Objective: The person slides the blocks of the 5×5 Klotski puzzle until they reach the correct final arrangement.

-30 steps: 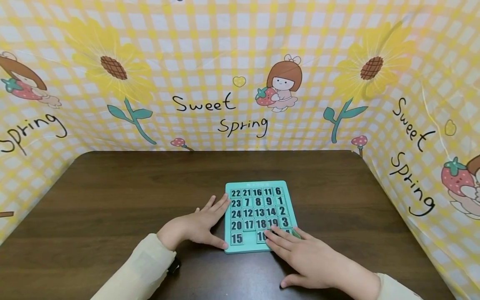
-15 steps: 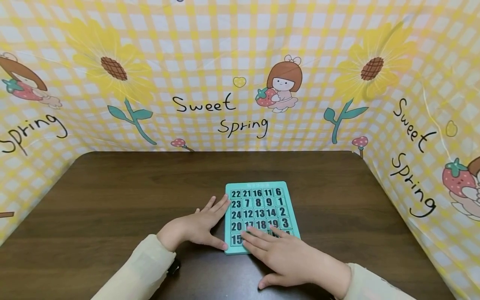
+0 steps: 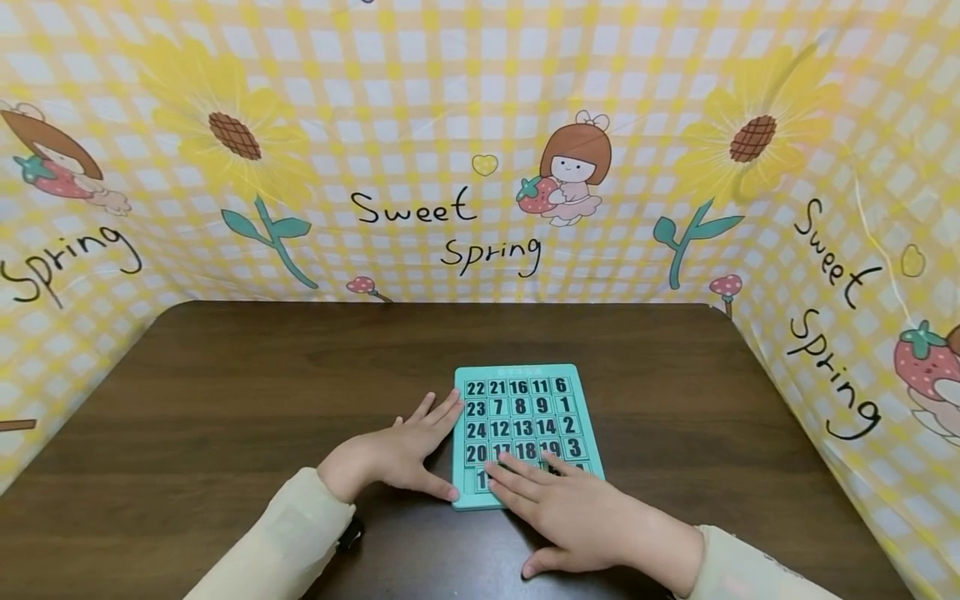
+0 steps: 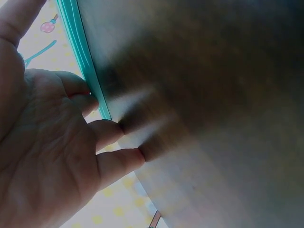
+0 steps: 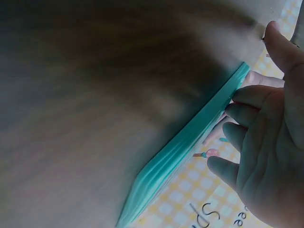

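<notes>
A turquoise number slide puzzle (image 3: 459, 492) lies flat on the brown table, with black numbers on its square tiles. My left hand (image 3: 408, 457) is spread along its left edge, the thumb at the near left corner and fingertips farther up the side. My right hand (image 3: 577, 508) reaches over the near right part, its straight fingertips resting on the tiles of the lower rows. Those fingers hide most of the bottom row. A partly covered tile (image 3: 482, 480) shows at the row's left end, with a narrow gap beside the frame. In the left wrist view, the left hand's fingers (image 4: 109, 133) are extended.
The dark wooden table (image 3: 262, 375) has rounded far corners. A yellow checked cloth (image 3: 420, 100) printed with sunflowers and "Sweet Spring" stands behind and along both sides. A black band (image 3: 351, 532) sits at the left wrist.
My right hand has moved left over the bottom row and now stays there. The tile at that row's left end has shifted slightly right. My left hand has kept its place at the puzzle's edge.
</notes>
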{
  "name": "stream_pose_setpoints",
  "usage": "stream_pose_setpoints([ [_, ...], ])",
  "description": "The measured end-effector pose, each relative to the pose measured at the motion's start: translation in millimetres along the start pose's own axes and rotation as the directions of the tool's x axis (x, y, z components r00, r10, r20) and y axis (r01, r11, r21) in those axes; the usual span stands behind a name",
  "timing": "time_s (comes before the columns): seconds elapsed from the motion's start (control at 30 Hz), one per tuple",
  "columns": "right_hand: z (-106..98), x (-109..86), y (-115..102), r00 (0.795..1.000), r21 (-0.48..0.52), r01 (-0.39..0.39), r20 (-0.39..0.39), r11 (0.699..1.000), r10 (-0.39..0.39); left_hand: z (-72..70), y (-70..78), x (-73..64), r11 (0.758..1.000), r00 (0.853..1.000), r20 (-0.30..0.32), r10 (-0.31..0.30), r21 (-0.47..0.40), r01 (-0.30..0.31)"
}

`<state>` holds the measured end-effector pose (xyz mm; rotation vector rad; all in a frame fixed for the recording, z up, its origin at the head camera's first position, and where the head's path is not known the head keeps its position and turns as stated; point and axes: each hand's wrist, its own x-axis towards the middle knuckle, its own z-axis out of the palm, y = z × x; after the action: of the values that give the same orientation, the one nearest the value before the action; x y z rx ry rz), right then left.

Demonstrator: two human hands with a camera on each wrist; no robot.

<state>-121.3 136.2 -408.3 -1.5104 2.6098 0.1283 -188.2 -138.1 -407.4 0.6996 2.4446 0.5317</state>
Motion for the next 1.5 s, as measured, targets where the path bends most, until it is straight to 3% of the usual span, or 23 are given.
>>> stream_pose_setpoints([
  [0.3,3.9,-17.9,10.2,0.999,0.049,-0.043,0.012,0.998,0.043,-0.8,-0.7,-1.6,1.000,1.000,0.009,-0.007,-0.007,0.007],
  [0.57,5.4,-0.6,26.7,0.998,0.070,-0.009,-0.054,0.997,0.013,-0.6,-0.7,-1.1,1.000,1.000,0.008,-0.004,-0.005,0.004],
  [1.0,7.0,27.7,44.1,0.999,-0.026,0.028,0.018,0.999,-0.028,1.1,0.7,0.5,1.000,1.000,0.020,0.005,-0.015,-0.005],
  [1.5,5.9,28.0,31.6,0.998,-0.036,0.055,0.025,0.998,-0.054,-0.1,-0.5,2.7,1.000,1.000,0.011,-0.002,-0.005,0.003],
])
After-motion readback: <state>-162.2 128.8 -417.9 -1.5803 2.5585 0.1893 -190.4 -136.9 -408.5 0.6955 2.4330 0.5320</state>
